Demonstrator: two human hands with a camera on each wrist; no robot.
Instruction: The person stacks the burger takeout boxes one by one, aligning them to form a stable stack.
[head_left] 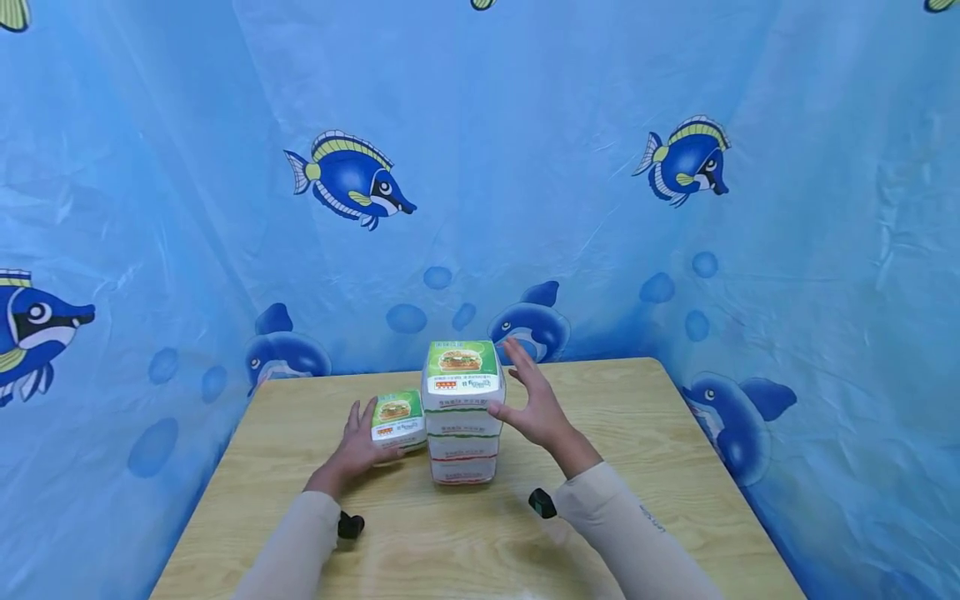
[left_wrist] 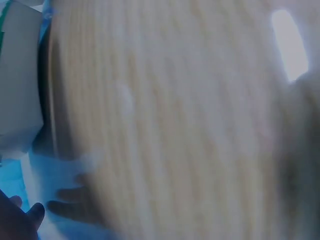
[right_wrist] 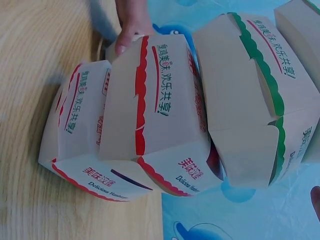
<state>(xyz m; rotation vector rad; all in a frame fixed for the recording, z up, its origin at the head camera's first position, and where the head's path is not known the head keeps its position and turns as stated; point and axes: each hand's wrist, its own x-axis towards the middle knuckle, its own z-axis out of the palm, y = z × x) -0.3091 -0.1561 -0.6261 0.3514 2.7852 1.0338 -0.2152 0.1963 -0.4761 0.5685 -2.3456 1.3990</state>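
Several white paper hamburger boxes form an upright stack (head_left: 463, 425) on the table, with a green burger picture on the top one. In the right wrist view the lower boxes (right_wrist: 160, 100) have red scalloped trim, and a higher box (right_wrist: 245, 95) has green. A single green-topped hamburger box (head_left: 397, 417) lies just left of the stack. My left hand (head_left: 358, 450) is at this box's left side, fingers spread along it, thumb by its front. My right hand (head_left: 536, 408) is raised at the stack's right side, fingers spread and thumb close to the upper boxes.
The wooden table (head_left: 622, 442) extends around the boxes. A blue curtain (head_left: 525, 208) printed with fish and dolphins hangs behind it and along both sides. Black devices show at the left wrist (head_left: 350, 525) and right wrist (head_left: 542, 503).
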